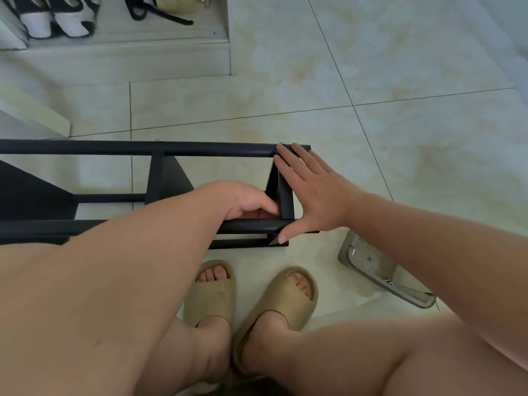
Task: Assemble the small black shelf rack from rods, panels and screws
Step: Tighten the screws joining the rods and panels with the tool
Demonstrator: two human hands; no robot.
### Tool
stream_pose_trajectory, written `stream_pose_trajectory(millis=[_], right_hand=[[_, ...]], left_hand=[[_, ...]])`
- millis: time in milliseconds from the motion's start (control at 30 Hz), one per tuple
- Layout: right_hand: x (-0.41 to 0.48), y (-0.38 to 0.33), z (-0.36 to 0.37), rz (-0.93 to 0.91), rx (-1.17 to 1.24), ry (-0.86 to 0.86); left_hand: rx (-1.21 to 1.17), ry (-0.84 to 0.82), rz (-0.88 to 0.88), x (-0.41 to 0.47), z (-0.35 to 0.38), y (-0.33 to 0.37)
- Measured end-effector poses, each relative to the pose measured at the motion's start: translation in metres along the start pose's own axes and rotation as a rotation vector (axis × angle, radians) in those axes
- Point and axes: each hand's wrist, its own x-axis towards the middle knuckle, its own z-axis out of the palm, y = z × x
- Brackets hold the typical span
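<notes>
Closest to you, your feet sit in tan slippers (211, 295) on the tiled floor (400, 132), toes pointing at the rack. To their right a shallow grey tray (368, 260) lies on the tiles, with a few small metal bits at its near end; they are too small to make out.

Just past your toes, the black rack (160, 178) lies on its side on the floor and runs out of view to the left. Your left hand (248, 201) reaches over the near rod (251, 226) with its fingers curled down around it, right beside the end panel (285, 204); what the fingertips touch underneath is hidden. Your right hand (314, 190) lies flat against that end panel with fingers straight and spread. Its fingertips touch the far rod (200, 149) next to a small screw head (281, 143), and its thumb presses the end of the near rod.

Farther off, at the top left, black-and-white shoes (54, 20) and a black strap (155, 14) rest on a pale low step (128, 57).
</notes>
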Motion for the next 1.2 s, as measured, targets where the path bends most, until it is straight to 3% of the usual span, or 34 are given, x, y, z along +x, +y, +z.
stream_pose_trajectory(millis=[200,467,833,1200], right_hand=[[0.000,0.000,0.001,0.006,0.002,-0.001],[0.004,0.004,0.003,0.011,0.022,0.007],[0.017,0.024,0.011,-0.030,0.111,0.080],[0.026,0.038,0.015,-0.065,0.136,0.139]], left_hand=[[-0.059,-0.075,0.001,0.000,-0.002,0.000],[0.068,-0.024,-0.026,0.003,-0.002,0.006],[-0.072,-0.087,-0.006,0.011,-0.013,0.022],[-0.030,-0.077,0.004,0.021,-0.022,0.038]])
